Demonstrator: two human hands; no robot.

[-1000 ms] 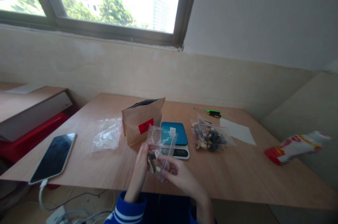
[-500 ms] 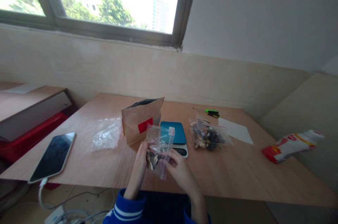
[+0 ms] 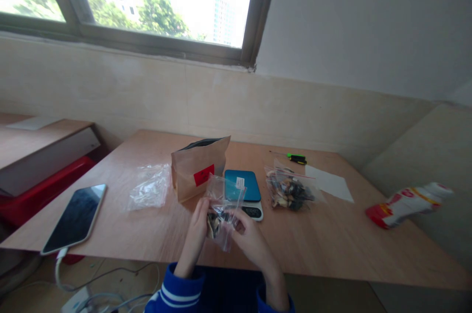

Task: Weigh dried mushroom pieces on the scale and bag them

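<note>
A clear zip bag (image 3: 224,195) with some dark and pale dried pieces in it is held between my two hands above the table's front part. My left hand (image 3: 198,222) grips its left side, fingers closed on the plastic beside the dried pieces. On the other side my right hand (image 3: 248,232) pinches the bag near its zip edge. Just behind the bag lies a kitchen scale (image 3: 242,186) with a blue top, its display partly covered. A brown paper pouch (image 3: 184,170) with a red label stands open at the back left of the bag.
A filled zip bag (image 3: 289,190) of dried pieces lies right of the scale, near white paper (image 3: 329,183) and screwdrivers (image 3: 297,157). Empty clear bags (image 3: 149,187) and a phone (image 3: 75,217) on a cable lie left. A red and white bottle (image 3: 407,203) lies at far right.
The clear bag's top has tilted slightly to the right, and the plastic is more creased by my right fingers. Both hands keep nearly the same place.
</note>
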